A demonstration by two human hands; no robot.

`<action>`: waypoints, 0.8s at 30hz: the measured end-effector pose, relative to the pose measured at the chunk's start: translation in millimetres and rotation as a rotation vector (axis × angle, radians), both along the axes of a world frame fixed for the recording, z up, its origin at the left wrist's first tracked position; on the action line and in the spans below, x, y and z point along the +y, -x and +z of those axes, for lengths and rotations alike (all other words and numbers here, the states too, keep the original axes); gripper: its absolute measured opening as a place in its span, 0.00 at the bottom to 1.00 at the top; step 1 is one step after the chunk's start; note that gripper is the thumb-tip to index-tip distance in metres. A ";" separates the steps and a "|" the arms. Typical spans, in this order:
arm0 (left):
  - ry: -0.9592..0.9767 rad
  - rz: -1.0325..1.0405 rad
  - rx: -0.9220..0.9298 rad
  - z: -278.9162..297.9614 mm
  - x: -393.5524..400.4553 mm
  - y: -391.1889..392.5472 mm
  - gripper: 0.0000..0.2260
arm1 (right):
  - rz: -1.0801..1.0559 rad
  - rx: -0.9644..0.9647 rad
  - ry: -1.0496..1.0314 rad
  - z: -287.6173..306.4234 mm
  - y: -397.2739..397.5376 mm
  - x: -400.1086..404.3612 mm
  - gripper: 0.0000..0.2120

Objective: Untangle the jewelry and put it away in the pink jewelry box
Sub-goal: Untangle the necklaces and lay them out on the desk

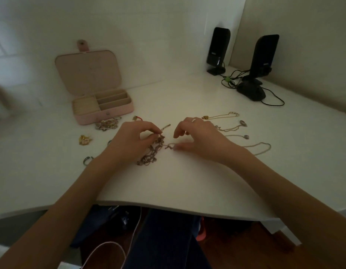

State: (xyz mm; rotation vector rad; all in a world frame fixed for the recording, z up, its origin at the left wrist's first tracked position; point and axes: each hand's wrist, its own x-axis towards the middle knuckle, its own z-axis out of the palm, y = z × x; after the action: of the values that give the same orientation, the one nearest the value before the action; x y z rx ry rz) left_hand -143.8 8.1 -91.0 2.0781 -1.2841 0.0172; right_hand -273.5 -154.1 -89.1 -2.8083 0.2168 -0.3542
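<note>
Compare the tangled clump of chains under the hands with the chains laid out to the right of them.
The tangled clump of dark chains is bunched and knotted; the thin pale chains lie spread apart in separate strands. The left hand pinches the clump and the right hand touches its end; nothing touches the pale chains. Both rest on the white desk.

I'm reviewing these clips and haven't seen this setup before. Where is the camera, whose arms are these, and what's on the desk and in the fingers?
There is no machine here: one wide camera worn on a person's head looks down at their two bare arms. On the white desk stands an open pink jewelry box, its lid up. The left hand pinches a tangled clump of brownish chains; the right hand, wearing a ring, presses a loose chain end beside it. Several thin gold necklaces lie spread out to the right, and a small heap of jewelry sits before the box. Two black speakers stand behind.
</note>
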 end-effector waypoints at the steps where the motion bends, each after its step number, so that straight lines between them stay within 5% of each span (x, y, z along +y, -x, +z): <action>1: 0.009 0.003 -0.003 -0.8 2.3 -2.4 0.07 | -0.011 0.033 0.004 -0.1 -6.2 3.2 0.14; 12: 0.024 -0.065 0.040 -4.5 3.7 -3.1 0.07 | -0.009 0.137 -0.030 -2.2 -25.7 12.5 0.06; 24: -0.031 -0.152 0.067 -10.3 0.7 -4.8 0.05 | -0.002 -0.287 -1.020 30.4 -28.8 20.7 0.08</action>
State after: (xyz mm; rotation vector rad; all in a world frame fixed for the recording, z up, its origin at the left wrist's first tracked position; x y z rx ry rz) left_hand -139.1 8.8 -101.4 1.9848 -1.4051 -0.1399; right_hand -244.7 -133.4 -58.7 -1.7352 0.2426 -0.4687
